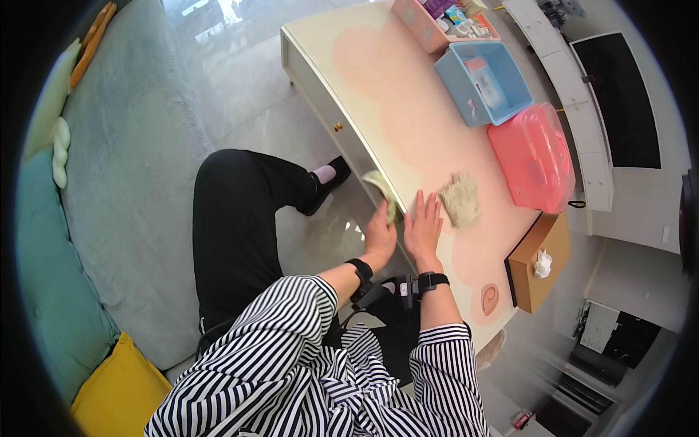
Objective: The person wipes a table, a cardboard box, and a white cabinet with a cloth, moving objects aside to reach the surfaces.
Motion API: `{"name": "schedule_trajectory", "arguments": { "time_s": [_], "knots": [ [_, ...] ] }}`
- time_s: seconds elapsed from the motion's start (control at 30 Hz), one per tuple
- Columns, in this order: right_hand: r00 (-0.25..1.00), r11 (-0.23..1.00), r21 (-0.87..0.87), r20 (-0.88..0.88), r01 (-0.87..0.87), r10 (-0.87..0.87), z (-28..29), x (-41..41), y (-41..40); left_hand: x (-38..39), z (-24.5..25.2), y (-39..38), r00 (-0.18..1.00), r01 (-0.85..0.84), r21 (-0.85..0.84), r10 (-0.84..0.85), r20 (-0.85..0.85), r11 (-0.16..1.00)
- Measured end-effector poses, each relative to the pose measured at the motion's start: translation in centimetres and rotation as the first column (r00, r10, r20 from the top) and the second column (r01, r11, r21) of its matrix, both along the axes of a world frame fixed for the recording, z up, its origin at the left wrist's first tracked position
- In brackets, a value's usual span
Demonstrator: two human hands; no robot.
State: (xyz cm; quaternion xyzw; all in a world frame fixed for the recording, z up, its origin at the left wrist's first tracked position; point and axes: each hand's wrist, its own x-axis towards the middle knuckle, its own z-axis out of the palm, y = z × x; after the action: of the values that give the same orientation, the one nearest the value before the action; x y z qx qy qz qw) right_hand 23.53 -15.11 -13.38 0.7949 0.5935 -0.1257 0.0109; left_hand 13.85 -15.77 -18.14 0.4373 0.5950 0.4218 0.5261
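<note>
My left hand (380,235) grips a light green cloth (378,183), which rests against the drawer front (338,112) just under the table's near edge. Part of the cloth is hidden by my fingers. Palm down on the tabletop beside that edge lies my right hand (423,226), fingers spread and holding nothing. Close to its fingertips is a crumpled beige fluffy cloth (460,200); whether they touch I cannot tell. Both hands are over a white table (355,76) with pink shapes on its top.
Along the table's far side stand a pink bin of packages (418,27), a blue plastic bin (458,82), a pink lidded box (527,155) and a brown tissue box (546,267). A grey sofa (131,164) with cushions is at left. My bent leg (235,218) is between sofa and table.
</note>
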Motion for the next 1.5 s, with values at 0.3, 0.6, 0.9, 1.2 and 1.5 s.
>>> {"name": "schedule_trajectory", "arguments": {
  "time_s": [0.3,0.6,0.9,1.2,1.5],
  "knots": [
    [1.000,1.000,-0.027,-0.008,0.004,-0.004,0.6,0.1,0.3,-0.6,-0.3,-2.6,0.980,0.172,0.034,-0.167,-0.103,0.985],
    [1.000,0.999,-0.039,0.001,0.022,-0.022,0.8,0.2,0.0,-6.8,-1.4,12.1,0.977,-0.211,-0.260,0.193,-0.094,0.942],
    [1.000,1.000,-0.031,0.018,-0.008,0.008,1.1,-1.1,0.2,-3.6,-4.2,11.3,0.990,-0.086,-0.135,0.069,-0.125,0.987],
    [1.000,1.000,-0.020,0.007,-0.005,0.005,1.0,-1.4,0.2,0.5,-3.3,1.3,0.985,0.157,-0.287,-0.171,-0.025,0.945],
    [0.999,1.000,-0.026,0.040,-0.003,0.004,1.1,-1.2,-0.1,-4.9,-7.6,4.2,0.999,0.037,-0.342,-0.037,0.008,0.939]
  ]
}}
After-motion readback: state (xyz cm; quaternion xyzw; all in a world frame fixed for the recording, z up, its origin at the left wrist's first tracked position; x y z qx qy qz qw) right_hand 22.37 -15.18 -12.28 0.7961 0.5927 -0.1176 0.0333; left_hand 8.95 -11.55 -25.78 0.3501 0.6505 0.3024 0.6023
